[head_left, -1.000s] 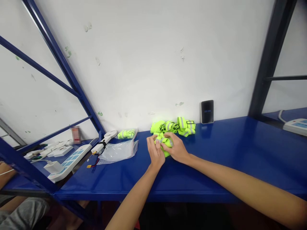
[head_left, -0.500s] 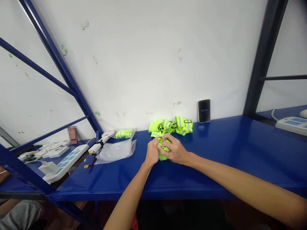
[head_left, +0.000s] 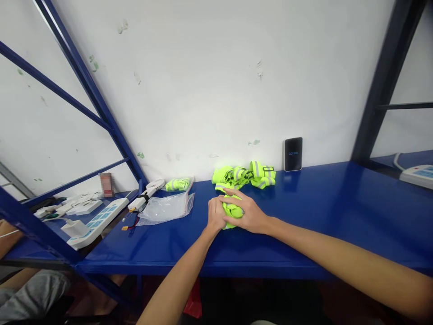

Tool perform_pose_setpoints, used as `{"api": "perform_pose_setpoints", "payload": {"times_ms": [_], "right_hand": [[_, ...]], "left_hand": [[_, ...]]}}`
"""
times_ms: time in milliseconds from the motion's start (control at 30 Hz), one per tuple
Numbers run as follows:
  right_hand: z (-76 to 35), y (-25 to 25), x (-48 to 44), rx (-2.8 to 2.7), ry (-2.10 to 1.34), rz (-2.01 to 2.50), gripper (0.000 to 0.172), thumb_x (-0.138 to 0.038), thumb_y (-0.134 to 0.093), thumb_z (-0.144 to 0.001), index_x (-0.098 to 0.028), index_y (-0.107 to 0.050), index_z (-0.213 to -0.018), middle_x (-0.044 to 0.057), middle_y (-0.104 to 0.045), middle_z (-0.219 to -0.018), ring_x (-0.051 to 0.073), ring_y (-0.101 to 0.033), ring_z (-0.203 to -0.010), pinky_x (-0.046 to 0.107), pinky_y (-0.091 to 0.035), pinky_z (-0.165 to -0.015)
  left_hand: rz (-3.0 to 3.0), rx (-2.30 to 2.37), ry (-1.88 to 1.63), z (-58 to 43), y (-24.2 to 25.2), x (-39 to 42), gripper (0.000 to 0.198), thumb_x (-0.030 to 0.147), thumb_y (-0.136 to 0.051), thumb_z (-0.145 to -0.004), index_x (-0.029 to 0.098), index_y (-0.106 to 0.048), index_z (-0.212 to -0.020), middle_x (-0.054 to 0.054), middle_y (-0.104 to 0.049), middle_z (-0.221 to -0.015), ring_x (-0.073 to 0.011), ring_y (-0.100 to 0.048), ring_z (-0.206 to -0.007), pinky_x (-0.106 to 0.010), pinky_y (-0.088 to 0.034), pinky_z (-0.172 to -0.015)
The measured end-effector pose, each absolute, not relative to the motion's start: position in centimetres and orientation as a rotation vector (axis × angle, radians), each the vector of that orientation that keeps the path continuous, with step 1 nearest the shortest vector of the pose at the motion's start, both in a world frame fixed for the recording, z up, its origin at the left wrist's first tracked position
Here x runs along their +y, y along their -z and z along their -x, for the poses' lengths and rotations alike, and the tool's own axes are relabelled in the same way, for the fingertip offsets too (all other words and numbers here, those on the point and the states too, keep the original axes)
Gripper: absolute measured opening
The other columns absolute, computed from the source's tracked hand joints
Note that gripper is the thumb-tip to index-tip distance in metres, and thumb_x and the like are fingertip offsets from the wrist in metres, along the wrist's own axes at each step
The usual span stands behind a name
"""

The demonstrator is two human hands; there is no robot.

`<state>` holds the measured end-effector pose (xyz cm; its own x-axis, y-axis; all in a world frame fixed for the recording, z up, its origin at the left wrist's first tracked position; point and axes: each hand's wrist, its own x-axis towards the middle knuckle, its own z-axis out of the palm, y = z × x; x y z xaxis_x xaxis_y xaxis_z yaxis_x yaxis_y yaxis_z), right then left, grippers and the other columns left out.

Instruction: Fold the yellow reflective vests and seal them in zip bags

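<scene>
You had the crumpled neon-yellow fabric bundle (head_left: 232,211) squeezed between both hands on the glossy blue metal shelf (head_left: 321,212). Your left hand (head_left: 216,214) curled against its left side, and your right hand (head_left: 249,213) closed over its top and right. The cloth looked soft and creased, perhaps grey-striped, though your fingers hid most of it. Just behind lay a loose heap of matching striped bands (head_left: 245,176). A clear, wrinkled plastic zip bag (head_left: 167,208) lay flat to the left.
</scene>
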<state>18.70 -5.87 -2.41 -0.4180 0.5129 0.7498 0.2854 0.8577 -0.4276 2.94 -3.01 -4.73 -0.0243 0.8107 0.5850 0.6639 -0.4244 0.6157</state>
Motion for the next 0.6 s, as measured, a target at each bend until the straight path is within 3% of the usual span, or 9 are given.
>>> {"api": "perform_pose_setpoints", "payload": {"times_ms": [67,167,300,400,533,600], "right_hand": [[-18.7,2.5,-5.8,-2.015,-0.309,0.593,0.049,-0.034,-0.072,-0.079,-0.024,-0.060,-0.126,0.012,-0.054,-0.134,0.026,-0.054,-0.123,0.043,-0.043,-0.106],[-18.5,2.4,-5.7,-1.981,-0.287,0.604,0.033,-0.034,-0.070,-0.082,-0.025,-0.065,-0.113,0.009,-0.062,-0.117,0.024,-0.061,-0.111,0.042,-0.047,-0.098],[-18.8,2.0,-5.9,-2.000,-0.190,0.557,0.007,-0.028,-0.063,-0.085,-0.023,-0.063,-0.090,0.009,-0.063,-0.105,0.024,-0.061,-0.099,0.040,-0.050,-0.086],[-19.3,1.6,-6.0,-1.984,-0.149,0.569,0.007,-0.026,-0.060,-0.086,-0.022,-0.058,-0.080,0.009,-0.061,-0.100,0.023,-0.060,-0.091,0.037,-0.050,-0.080],[-19.4,0.6,-5.9,-1.893,-0.209,0.674,0.011,-0.024,-0.057,-0.085,-0.022,-0.054,-0.074,0.005,-0.057,-0.088,0.019,-0.057,-0.079,0.034,-0.047,-0.075],[-19.2,0.3,-5.8,-1.873,-0.215,0.696,0.012,-0.023,-0.056,-0.085,-0.022,-0.053,-0.073,0.004,-0.055,-0.084,0.019,-0.055,-0.076,0.033,-0.046,-0.074]], "left_hand": [[-2.061,1.591,-1.434,-2.8,4.8,-3.1,0.016,0.025,-0.051,-0.082,0.017,-0.065,-0.080,-0.007,-0.068,-0.083,-0.0224,-0.061,-0.087,-0.037,-0.048,-0.083],[-1.952,1.600,-1.452,-3.4,4.9,-3.0,0.017,0.025,-0.051,-0.081,0.016,-0.066,-0.082,-0.006,-0.069,-0.085,-0.0223,-0.061,-0.090,-0.036,-0.049,-0.083],[-1.824,1.580,-1.504,-4.0,4.4,-2.6,0.035,0.025,-0.034,-0.089,0.016,-0.067,-0.083,-0.006,-0.069,-0.083,-0.0191,-0.063,-0.082,-0.032,-0.050,-0.077],[-1.984,1.497,-1.500,-1.0,2.5,-3.1,0.040,0.026,-0.028,-0.093,0.015,-0.066,-0.093,-0.006,-0.070,-0.082,-0.0182,-0.064,-0.076,-0.032,-0.052,-0.075],[-2.580,1.776,-1.404,7.9,-0.3,-3.4,0.028,0.032,-0.043,-0.090,0.020,-0.068,-0.094,-0.008,-0.071,-0.099,-0.0253,-0.061,-0.101,-0.042,-0.045,-0.095],[-2.676,1.953,-1.175,11.7,-0.3,-3.0,0.035,0.036,-0.041,-0.092,0.019,-0.065,-0.111,-0.010,-0.068,-0.113,-0.0283,-0.056,-0.114,-0.046,-0.042,-0.100]]}}
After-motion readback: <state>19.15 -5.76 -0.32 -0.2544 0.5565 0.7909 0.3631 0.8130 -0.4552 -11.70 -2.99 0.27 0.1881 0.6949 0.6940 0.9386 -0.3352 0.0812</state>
